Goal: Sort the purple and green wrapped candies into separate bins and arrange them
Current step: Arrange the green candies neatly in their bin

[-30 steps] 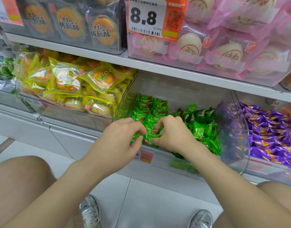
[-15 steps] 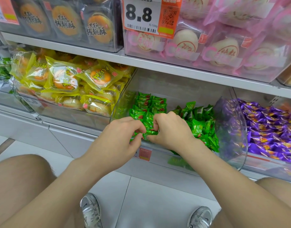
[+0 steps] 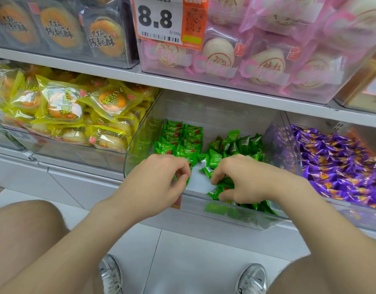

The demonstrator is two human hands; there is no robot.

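Observation:
A clear plastic bin [image 3: 235,215] on the lower shelf holds green wrapped candies. Neat rows of green candies [image 3: 180,139] fill its back left; a loose heap of green candies [image 3: 235,145] lies at its right. My left hand [image 3: 159,181] is at the bin's front left, fingers curled and pinching a green candy. My right hand [image 3: 244,179] reaches into the front of the heap, fingers curled round green candies. A bare white strip of the bin floor shows between my hands. The bin to the right holds purple wrapped candies [image 3: 339,166].
Yellow-wrapped pastries [image 3: 64,109] fill the bin to the left. The shelf above carries dark-wrapped cakes [image 3: 57,28], pink-wrapped buns [image 3: 263,60] and an 8.8 price tag [image 3: 168,20]. My knees and grey shoes [image 3: 110,274] are over the white tiled floor below.
My hands have parted: they were together at the front of the left rows; now the right has gone right into the loose heap. The view has come closer to the shelf.

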